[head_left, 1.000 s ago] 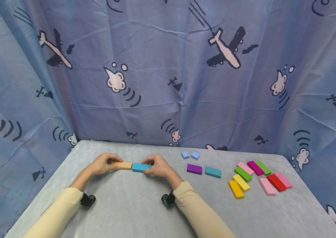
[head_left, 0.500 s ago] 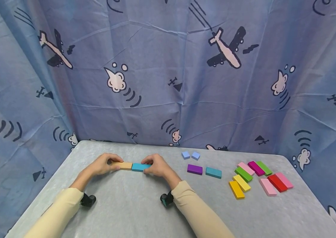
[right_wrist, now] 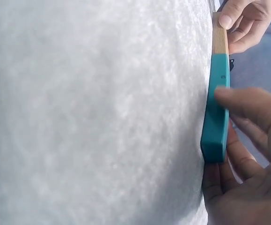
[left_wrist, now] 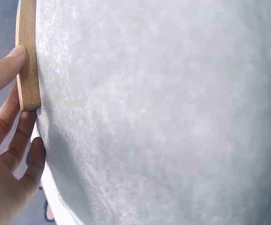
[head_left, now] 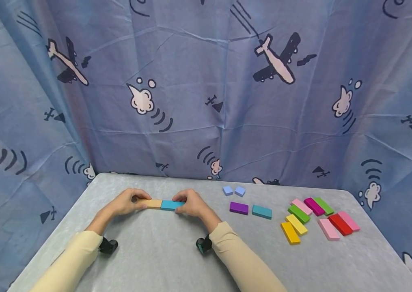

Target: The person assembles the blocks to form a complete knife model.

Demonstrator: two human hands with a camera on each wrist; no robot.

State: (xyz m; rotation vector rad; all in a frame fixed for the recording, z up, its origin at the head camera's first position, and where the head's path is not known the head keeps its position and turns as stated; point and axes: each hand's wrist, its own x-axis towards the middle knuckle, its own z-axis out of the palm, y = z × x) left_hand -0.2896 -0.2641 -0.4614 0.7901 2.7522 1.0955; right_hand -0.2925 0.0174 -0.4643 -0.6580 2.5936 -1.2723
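A tan wooden block (head_left: 154,204) lies on the table, end to end with a blue block (head_left: 170,205). My left hand (head_left: 127,201) pinches the tan block near its left end, thumb on the near side and fingers behind. In the left wrist view the thumb presses on the wood-grained block (left_wrist: 28,70). My right hand (head_left: 194,203) holds the blue block the same way at its right end. The right wrist view shows this block (right_wrist: 216,112) as teal, its end flush against the wooden one.
To the right lie a purple block (head_left: 239,208) and a teal block (head_left: 262,211), with two small light-blue pieces (head_left: 227,190) behind. Farther right is a group of pink, green, yellow and red blocks (head_left: 339,224). A patterned curtain (head_left: 191,101) hangs along the table's back edge.
My right hand has slid the blue block slightly left, closing the thin gap to the tan block. My left hand has stayed in place.
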